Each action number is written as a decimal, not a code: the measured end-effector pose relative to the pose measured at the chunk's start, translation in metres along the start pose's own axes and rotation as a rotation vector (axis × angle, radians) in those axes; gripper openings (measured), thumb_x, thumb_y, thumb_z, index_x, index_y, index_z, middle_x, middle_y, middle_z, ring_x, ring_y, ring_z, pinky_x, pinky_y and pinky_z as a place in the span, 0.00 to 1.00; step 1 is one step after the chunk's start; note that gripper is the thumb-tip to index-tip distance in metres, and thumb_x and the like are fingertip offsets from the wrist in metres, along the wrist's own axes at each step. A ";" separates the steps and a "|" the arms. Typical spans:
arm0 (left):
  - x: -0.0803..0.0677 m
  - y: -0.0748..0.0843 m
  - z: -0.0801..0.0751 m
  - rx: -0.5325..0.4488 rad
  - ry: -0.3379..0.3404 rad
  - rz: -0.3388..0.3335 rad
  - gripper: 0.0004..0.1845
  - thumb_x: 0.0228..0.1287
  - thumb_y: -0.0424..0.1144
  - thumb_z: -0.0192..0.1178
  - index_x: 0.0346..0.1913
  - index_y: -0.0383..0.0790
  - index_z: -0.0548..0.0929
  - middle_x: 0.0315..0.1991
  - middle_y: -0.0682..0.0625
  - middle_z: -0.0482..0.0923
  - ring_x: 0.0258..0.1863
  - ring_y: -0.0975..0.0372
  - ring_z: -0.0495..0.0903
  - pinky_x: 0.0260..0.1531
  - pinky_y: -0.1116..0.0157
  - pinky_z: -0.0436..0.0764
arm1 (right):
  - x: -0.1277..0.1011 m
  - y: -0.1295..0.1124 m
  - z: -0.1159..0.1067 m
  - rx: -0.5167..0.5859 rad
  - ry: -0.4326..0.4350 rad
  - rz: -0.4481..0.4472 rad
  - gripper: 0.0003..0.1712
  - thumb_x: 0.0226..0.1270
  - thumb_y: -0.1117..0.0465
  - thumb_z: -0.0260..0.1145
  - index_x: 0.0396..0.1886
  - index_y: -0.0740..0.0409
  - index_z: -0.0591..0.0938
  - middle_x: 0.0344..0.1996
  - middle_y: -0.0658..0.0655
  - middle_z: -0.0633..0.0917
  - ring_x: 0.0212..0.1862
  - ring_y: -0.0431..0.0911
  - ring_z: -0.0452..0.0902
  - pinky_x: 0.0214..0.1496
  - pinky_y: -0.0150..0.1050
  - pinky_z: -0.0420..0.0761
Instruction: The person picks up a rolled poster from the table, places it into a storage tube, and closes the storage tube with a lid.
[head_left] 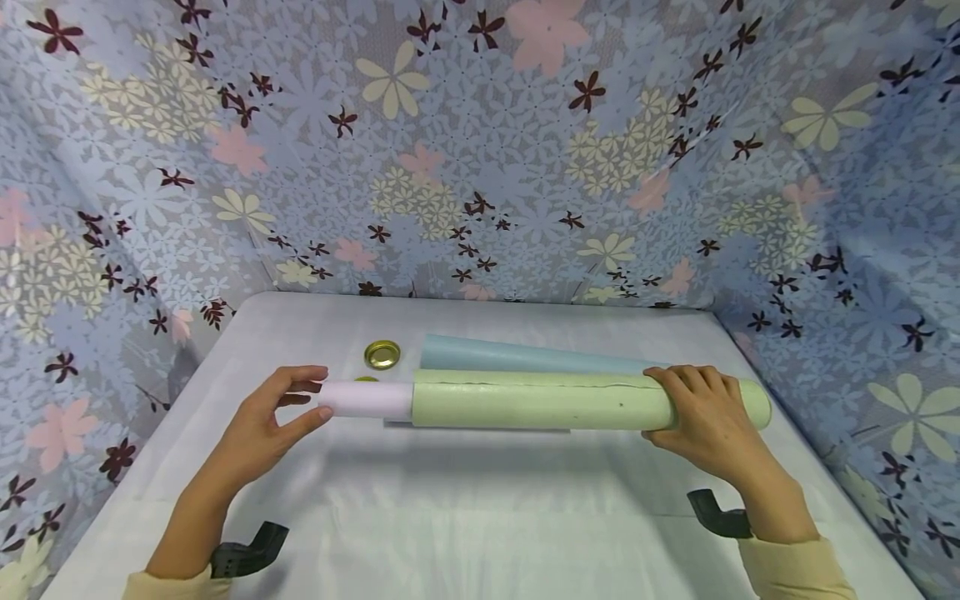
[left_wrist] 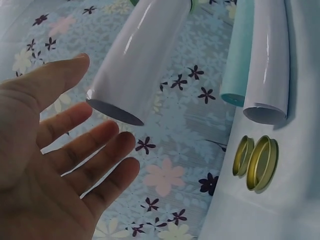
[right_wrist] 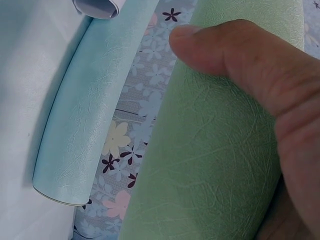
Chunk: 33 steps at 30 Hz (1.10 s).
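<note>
A pale green tube (head_left: 540, 400) is held level above the table by my right hand (head_left: 701, 417), whose thumb and fingers wrap its right end. From the tube's left end sticks out a glossy white paper roll (head_left: 371, 399). My left hand (left_wrist: 65, 150) is at the roll's free end, its fingers spread and not closed round it. In the left wrist view, the fingertips lie just beside the roll's open rim; whether they touch it I cannot tell. The right wrist view shows my right thumb (right_wrist: 215, 47) lying along the green tube.
A light blue tube (head_left: 525, 354) lies on the white table (head_left: 480, 517) behind the green one. Beside it lies another white paper roll (left_wrist: 267, 60). Two gold metal lids (left_wrist: 262, 162) are left of these. Flowered cloth (head_left: 480, 167) hangs behind and at both sides.
</note>
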<state>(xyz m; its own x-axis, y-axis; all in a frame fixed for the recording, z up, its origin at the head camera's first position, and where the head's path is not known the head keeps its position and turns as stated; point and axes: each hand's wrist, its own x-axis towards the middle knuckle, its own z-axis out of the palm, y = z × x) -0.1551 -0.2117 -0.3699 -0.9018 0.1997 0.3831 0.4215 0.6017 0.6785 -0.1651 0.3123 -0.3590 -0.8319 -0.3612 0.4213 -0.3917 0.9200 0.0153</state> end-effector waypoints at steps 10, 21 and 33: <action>-0.003 -0.011 0.000 -0.093 -0.053 -0.088 0.24 0.61 0.40 0.63 0.60 0.44 0.73 0.55 0.48 0.77 0.47 0.82 0.73 0.48 0.78 0.75 | -0.001 0.001 0.001 0.001 0.002 -0.001 0.48 0.28 0.52 0.82 0.57 0.51 0.73 0.45 0.61 0.79 0.48 0.60 0.69 0.49 0.58 0.63; -0.005 -0.014 -0.002 -0.092 -0.077 -0.125 0.22 0.63 0.43 0.61 0.60 0.50 0.73 0.55 0.50 0.77 0.47 0.81 0.73 0.44 0.75 0.77 | -0.001 0.002 0.001 0.012 0.004 -0.023 0.48 0.28 0.51 0.82 0.56 0.52 0.72 0.45 0.61 0.78 0.47 0.60 0.69 0.48 0.58 0.63; -0.006 -0.016 -0.002 -0.148 -0.078 -0.109 0.20 0.64 0.40 0.60 0.60 0.49 0.74 0.54 0.54 0.77 0.48 0.79 0.75 0.44 0.76 0.76 | -0.001 0.000 0.000 0.005 0.007 -0.026 0.48 0.28 0.51 0.82 0.57 0.52 0.73 0.45 0.60 0.79 0.47 0.59 0.69 0.47 0.58 0.63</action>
<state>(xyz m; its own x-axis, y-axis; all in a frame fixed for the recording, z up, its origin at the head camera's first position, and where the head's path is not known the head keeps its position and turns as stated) -0.1560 -0.2239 -0.3822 -0.9451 0.2024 0.2567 0.3253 0.5038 0.8002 -0.1645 0.3129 -0.3598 -0.8188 -0.3836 0.4272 -0.4148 0.9097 0.0217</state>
